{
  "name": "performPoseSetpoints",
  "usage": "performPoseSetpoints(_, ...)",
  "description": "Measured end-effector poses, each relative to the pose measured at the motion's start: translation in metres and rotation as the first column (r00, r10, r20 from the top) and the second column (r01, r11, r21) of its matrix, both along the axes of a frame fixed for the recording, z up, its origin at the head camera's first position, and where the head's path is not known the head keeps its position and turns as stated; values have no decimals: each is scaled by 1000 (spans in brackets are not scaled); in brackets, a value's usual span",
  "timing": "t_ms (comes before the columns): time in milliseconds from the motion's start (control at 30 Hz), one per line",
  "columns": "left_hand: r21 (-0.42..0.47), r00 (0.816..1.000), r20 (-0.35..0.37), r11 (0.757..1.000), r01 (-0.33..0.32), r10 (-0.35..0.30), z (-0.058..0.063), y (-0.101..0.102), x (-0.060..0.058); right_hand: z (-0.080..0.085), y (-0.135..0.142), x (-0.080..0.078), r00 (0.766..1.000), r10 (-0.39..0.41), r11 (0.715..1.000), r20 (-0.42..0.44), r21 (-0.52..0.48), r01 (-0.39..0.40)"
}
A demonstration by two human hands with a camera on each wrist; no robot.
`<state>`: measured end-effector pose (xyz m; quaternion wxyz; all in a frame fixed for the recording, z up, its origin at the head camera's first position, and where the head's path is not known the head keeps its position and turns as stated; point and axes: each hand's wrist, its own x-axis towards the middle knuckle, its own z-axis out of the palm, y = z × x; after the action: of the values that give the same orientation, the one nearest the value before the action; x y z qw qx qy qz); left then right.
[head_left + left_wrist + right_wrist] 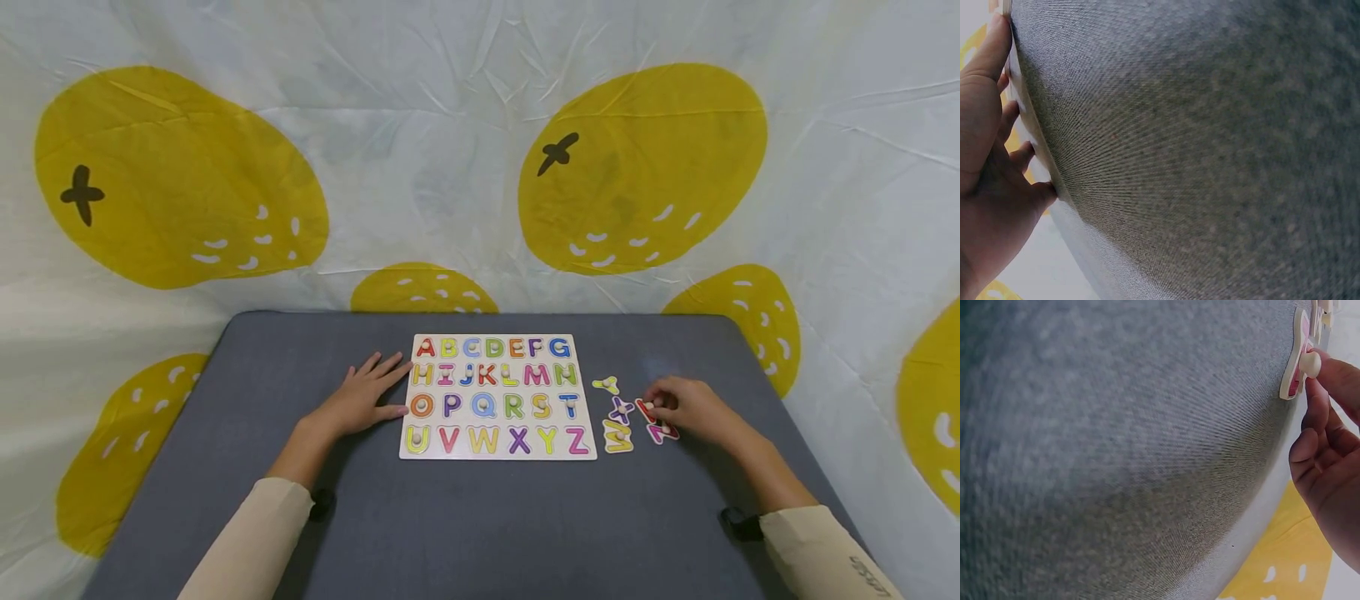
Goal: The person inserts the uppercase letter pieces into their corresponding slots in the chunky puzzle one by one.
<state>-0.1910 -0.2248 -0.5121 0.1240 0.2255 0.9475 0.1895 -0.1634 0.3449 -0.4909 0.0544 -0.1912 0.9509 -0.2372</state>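
Note:
A white wooden alphabet puzzle board (pixel 459 451) lies flat in the middle of the table. Knobbed letters sit in it from A through U; V to Z show no knobs. My left hand (pixel 362 400), fingers spread, rests against the board's left edge; the left wrist view shows the fingertips (pixel 1044 190) along that edge. My right hand (pixel 693 407) pinches at the knob of a red letter piece (pixel 643 410) right of the board, partly covered by the fingers. Close below it lies a pink Z piece (pixel 663 432), its knob near the thumb in the right wrist view.
Between the board and my right hand lie a yellow Y piece (pixel 606 384), a purple X piece (pixel 621 410) and a yellow W piece (pixel 618 437). The grey table (pixel 480 517) ends at a white curtain (pixel 420 183) with yellow fruit prints.

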Motion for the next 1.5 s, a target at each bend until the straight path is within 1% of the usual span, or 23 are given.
performPoseSetpoints(200,-2,1000,5,1000,-5,5,-2,-1,0,0,-2,1,999,-39,999,12,-10,39)
performPoseSetpoints(333,-8,1000,15,1000,-6,7,-3,-1,0,3,-7,0,999,-54,998,-5,-18,54)
performPoseSetpoints(500,7,1000,-2,1000,-7,7,-3,-1,-1,10,-19,-1,998,-23,1000,-60,-17,22)
performPoseSetpoints(600,10,1000,-13,1000,-8,9,-1,-1,-2,15,-31,-2,997,-2,1000,-76,-24,0)
performPoseSetpoints(800,-3,1000,-11,1000,-4,4,1,-1,-1,15,-61,-4,995,46,996,-89,-66,-52)
performPoseSetpoints(1033,-4,1000,-6,1000,-5,5,-2,0,-1,15,-106,-8,987,139,981,-77,-124,-148)
performPoseSetpoints(1267,3,1000,2,1000,-8,8,-1,0,0,14,-152,-8,977,209,963,-29,-167,-211)
performPoseSetpoints(1500,9,1000,5,1000,-7,7,0,0,0,12,-194,-10,960,279,949,5,-154,-275)
